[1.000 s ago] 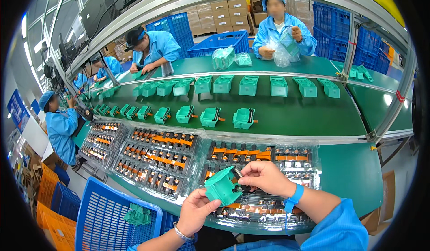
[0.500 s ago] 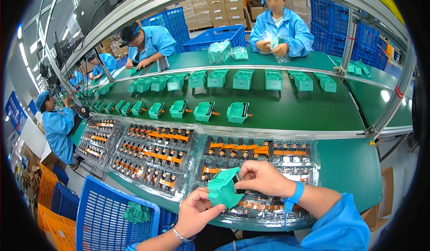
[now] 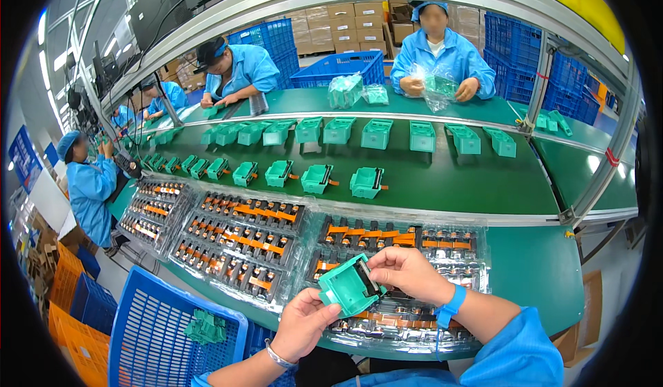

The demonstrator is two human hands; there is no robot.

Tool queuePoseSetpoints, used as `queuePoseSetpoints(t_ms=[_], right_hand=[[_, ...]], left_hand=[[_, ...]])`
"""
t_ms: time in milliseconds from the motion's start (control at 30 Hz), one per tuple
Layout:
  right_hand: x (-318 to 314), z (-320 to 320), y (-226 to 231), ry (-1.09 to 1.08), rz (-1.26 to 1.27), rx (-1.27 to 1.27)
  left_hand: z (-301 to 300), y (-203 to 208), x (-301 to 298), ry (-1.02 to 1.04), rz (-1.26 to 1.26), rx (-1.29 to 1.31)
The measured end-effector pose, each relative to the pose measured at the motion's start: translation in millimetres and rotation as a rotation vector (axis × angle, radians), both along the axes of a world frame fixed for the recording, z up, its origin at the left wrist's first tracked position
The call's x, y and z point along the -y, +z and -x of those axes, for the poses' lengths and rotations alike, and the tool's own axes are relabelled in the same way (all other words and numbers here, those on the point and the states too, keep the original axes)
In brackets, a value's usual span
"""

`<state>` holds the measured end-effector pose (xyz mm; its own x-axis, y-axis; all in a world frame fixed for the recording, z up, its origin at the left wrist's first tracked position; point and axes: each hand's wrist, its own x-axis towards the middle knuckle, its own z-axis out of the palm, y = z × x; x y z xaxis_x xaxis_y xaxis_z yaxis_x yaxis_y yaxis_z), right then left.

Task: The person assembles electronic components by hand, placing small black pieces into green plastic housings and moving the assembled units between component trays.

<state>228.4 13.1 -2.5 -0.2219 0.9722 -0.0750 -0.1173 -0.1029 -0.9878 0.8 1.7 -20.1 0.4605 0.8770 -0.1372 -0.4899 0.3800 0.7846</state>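
Observation:
A green plastic housing (image 3: 343, 291) is tilted above the clear trays, its hollow inside turned up toward me. Thumb and fingers of my left hand (image 3: 302, 323) grip its near left corner. A narrow black part (image 3: 368, 278) sits along the housing's right end. My right hand (image 3: 409, 275) is closed at that end, fingertips pinching the black part's upper end; the exact contact is partly hidden. Under both hands lies a clear plastic tray (image 3: 312, 243) of black parts with orange flat ribbons (image 3: 369, 233).
Beyond the trays, a green conveyor (image 3: 442, 186) carries two rows of green housings (image 3: 316, 178). More filled trays (image 3: 235, 228) lie left. A blue basket (image 3: 148, 318) with green pieces stands lower left. A metal frame post (image 3: 599, 155) rises right. Co-workers (image 3: 442, 62) work across the line.
The housing has been turned so its hollow inside now faces up, with the black part showing along its end. Both hands keep hold. Across the line, a co-worker's hands have spread a clear bag.

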Motion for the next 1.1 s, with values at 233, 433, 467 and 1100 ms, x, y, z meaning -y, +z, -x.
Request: queuePoseSetpoints(t_ms=[233,433,467,1100], right_hand=[[1,7,3,0.033,0.003,0.006],[-4,3,18,-0.201,-0.237,0.122],[-11,-8,22,-0.262,-0.301,0.104],[-185,-180,-71,-0.571,0.294,0.577]], left_hand=[[-2,5,4,0.053,-0.38,-0.116],[9,33,4,-0.013,-0.331,-0.203],[17,40,4,0.082,-0.423,-0.247],[403,-198,180,0.88,0.716,-1.123]])
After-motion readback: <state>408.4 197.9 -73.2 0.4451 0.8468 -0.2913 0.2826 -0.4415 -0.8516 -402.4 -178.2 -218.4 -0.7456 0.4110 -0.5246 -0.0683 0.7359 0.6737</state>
